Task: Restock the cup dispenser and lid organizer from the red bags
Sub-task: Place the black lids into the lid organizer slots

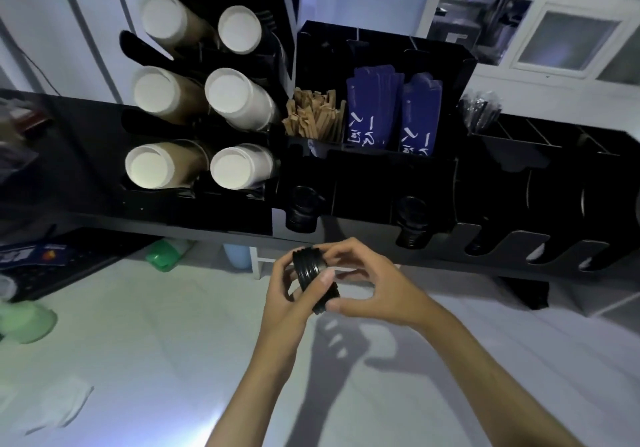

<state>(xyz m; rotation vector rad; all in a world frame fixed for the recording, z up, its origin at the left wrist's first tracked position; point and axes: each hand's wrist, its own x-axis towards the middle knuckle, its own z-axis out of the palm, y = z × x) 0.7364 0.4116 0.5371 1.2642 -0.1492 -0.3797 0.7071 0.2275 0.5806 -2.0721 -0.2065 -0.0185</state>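
A short stack of black lids [313, 273] is held between both hands just below the counter edge. My left hand [285, 296] grips the stack from the left, thumb across its front. My right hand [367, 285] pinches the stack's right end with curled fingers. Above, the black lid organizer [367, 187] holds two small stacks of black lids [302, 209] in its lower slots. To the left, the black cup dispenser [194, 190] carries several rows of paper cups [152, 166] with white bases facing me. No red bag is recognisable.
Wooden stirrers [311, 114] and blue sachets [374, 107] fill the organizer's upper bins. Black straws [479, 107] stand at the right beside empty slotted holders [536, 239]. A green container [164, 256] and a pale green object [24, 320] lie on the floor at left.
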